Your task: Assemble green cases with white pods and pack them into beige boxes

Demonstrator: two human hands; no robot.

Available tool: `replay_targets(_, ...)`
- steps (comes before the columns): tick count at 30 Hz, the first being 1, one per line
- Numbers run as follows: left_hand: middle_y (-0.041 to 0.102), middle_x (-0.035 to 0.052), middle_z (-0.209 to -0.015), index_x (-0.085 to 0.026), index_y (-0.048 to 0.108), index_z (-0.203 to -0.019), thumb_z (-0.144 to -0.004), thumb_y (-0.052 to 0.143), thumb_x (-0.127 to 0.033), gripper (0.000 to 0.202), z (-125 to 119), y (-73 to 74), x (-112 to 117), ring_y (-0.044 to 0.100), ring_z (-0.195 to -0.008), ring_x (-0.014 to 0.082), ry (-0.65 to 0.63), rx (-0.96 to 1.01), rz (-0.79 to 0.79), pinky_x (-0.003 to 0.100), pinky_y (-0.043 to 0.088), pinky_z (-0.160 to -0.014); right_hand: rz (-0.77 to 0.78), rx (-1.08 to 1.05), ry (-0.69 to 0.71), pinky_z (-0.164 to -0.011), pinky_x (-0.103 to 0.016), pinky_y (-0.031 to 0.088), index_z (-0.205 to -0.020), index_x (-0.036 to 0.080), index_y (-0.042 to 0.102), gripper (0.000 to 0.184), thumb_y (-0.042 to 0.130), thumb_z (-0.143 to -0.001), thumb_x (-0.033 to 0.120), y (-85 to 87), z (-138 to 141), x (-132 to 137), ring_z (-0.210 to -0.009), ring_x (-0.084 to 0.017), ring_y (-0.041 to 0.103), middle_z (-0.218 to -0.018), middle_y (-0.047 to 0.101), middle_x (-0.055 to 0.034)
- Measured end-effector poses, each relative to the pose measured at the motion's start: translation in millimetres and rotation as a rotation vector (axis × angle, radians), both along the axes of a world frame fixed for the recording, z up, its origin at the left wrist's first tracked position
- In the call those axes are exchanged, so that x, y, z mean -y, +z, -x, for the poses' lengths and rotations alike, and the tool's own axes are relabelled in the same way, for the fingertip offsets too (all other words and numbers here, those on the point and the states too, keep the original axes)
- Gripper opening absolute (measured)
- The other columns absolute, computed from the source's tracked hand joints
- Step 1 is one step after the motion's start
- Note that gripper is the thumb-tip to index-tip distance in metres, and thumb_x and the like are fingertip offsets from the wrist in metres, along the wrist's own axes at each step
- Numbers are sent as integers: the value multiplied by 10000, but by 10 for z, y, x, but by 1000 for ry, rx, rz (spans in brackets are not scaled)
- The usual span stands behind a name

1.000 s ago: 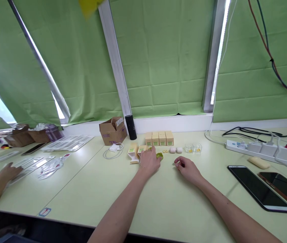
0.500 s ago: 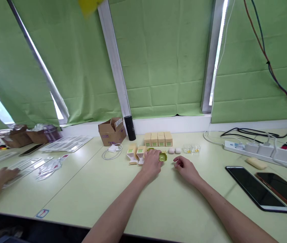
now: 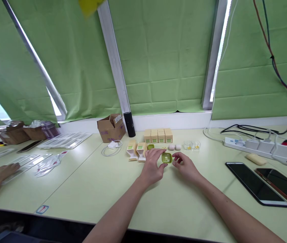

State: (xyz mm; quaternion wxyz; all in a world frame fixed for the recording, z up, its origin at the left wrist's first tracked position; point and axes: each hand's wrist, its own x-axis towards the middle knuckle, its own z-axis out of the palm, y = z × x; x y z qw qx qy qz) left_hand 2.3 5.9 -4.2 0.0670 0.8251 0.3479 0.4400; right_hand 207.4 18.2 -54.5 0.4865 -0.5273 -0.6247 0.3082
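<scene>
My left hand (image 3: 152,166) rests on the pale green table (image 3: 108,182), its fingers pinching the left side of a small green square case (image 3: 166,157). My right hand (image 3: 186,165) lies just right of the case, fingers curled toward it and holding nothing I can make out. Behind the hands stand a row of several tan boxes (image 3: 158,135), two opened tan boxes (image 3: 136,150), a second green piece (image 3: 150,146), two pale pink cases (image 3: 174,147) and two clear cups (image 3: 192,145).
A cardboard box (image 3: 111,128), a black cylinder (image 3: 129,124) and a white charger cable (image 3: 111,148) sit at the back. A power strip (image 3: 256,146) and two phones (image 3: 256,183) lie at right. Another person's hand (image 3: 5,170) rests on clear trays at left.
My left hand has drawn the green case from beside the opened boxes toward the right and nearer to me. My right hand has moved up close to the case.
</scene>
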Motion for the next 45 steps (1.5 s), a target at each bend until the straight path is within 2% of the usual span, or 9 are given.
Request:
replay_targets(5,720,74,-1139,-241,575,-1307,-806,774,-158,545,17,2,-4,636,-1032,276,44,29,36,474,415,-986,-2,-105,48,-764,-385,500,-1026,250,661,315,681,-721,325,143,76,96,-900,-229,612,-1142,695,-71)
replay_targets(10,725,74,-1143,-235,581,-1295,-822,802,-237,522,14,0,1,650,-980,259,74,16,34,476,413,-993,-44,-181,73,-789,-399,512,-1031,258,638,323,696,-717,308,247,104,150,-908,-225,606,-1142,689,-68)
replay_targets(18,758,59,-1049,-229,630,-1236,-818,830,-386,489,15,-10,-20,672,-926,245,81,10,31,468,418,-978,-124,-232,155,-873,-412,516,-1119,293,542,372,672,-774,238,268,127,194,-1043,-230,616,-1188,635,-46)
replay_targets(22,764,37,-959,-232,698,-1087,-841,799,-407,318,0,-1,-35,670,-855,222,99,47,108,445,445,-943,-137,-226,219,-933,-423,505,-1179,315,509,394,649,-821,230,305,148,233,-1152,-235,603,-1255,630,-43)
replay_targets(26,765,38,-855,-219,713,-1009,-867,746,-427,254,-22,9,-64,709,-839,226,108,206,298,386,511,-857,-116,-195,263,-956,-432,499,-1245,328,493,424,619,-850,237,327,161,268,-1200,-237,583,-1286,617,-50)
replay_targets(32,772,65,-728,-165,680,-974,-872,699,-563,411,-20,-10,-151,757,-738,232,6,433,537,317,529,-727,-81,-141,333,-1001,-470,484,-1405,350,443,560,594,-880,228,333,186,310,-1199,-246,600,-1254,651,-55)
replay_targets(37,741,68,-631,-145,705,-856,-864,628,-696,557,-32,-4,-169,638,-518,170,-20,482,626,262,419,-523,-85,-128,308,-1005,-480,494,-1482,357,410,596,588,-918,286,353,198,336,-1096,-243,622,-1158,663,-49)
replay_targets(42,673,51,-521,-156,674,-650,-882,564,-735,633,-51,27,-146,646,-515,176,-16,453,657,262,421,-530,-77,-140,299,-983,-477,502,-1455,347,455,542,593,-931,333,357,209,335,-1018,-243,629,-1066,661,-37)
replay_targets(45,686,62,-540,-157,670,-624,-890,551,-735,648,-56,26,-136,647,-514,177,-38,443,671,269,432,-540,-65,-159,304,-975,-474,505,-1430,329,459,515,598,-935,347,330,216,323,-974,-240,636,-1003,649,-26)
